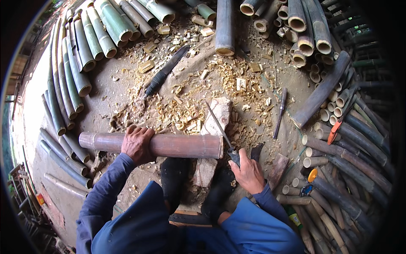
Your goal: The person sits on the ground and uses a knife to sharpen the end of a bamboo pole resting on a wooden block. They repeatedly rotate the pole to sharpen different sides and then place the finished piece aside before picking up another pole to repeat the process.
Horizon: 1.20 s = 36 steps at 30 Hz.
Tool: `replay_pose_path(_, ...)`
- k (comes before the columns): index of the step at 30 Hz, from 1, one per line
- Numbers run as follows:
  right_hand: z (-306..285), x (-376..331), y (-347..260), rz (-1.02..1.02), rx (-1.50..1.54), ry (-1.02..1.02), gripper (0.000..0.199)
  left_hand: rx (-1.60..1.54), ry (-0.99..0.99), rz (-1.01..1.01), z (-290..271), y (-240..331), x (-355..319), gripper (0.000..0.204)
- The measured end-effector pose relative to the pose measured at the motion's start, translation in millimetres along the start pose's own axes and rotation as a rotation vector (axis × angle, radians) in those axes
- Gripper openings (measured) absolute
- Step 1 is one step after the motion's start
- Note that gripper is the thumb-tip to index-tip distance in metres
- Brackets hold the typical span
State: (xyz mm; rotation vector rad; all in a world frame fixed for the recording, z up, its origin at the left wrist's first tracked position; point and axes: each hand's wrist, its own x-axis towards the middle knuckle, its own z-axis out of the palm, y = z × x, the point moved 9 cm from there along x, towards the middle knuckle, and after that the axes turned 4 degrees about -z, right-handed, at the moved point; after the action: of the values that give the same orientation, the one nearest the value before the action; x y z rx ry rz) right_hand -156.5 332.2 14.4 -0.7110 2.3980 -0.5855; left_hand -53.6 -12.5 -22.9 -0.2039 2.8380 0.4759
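Your bamboo tube (186, 146) lies crosswise before you, its left end near the bamboo pieces (65, 162) on that side, its right cut edge just beside your right hand (248, 172). Beyond it, open ground strewn with pale shavings (182, 116) reaches the far stacks; a narrower patch separates your right hand from the bamboo pile (355, 164). You have 1 tube under your left hand (138, 144), its fingers curled over and gripping it, and 1 slim tool (216, 122), its handle closed in your right fingers. Count 1 knife (167, 71) and 1 thin rod (280, 113); the pile overlaps too much to count. The tube is smooth, reddish-brown, cylindrical; the block (218, 111) behind it, rough and pale; the knife's handle, dark and wrapped.
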Motion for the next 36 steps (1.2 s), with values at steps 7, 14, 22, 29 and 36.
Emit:
replay_pose_path(7, -51, -26, -58, -0.448, 0.115, 0.484, 0.041, 0.034, 0.219, 0.012, -1, 7, -19, 0.074)
replay_pose_path(14, -35, -2, -52, -0.108, 0.011, 0.098, 0.036, 0.031, 0.230, -0.008, 3, 4, -28, 0.074)
replay_pose_path(22, -5, 7, -15, -0.020, -0.113, 0.109, 0.035, 0.031, 0.276, 0.013, 0, 11, -26, 0.074)
replay_pose_path(29, -68, -15, -85, -0.320, 0.133, 0.328, 0.033, 0.055, 0.337, 0.020, 2, 7, -35, 0.075)
replay_pose_path(36, -9, 7, 0, 0.061, -0.028, -0.053, 0.036, 0.085, 0.359, 0.013, 6, 7, -35, 0.077)
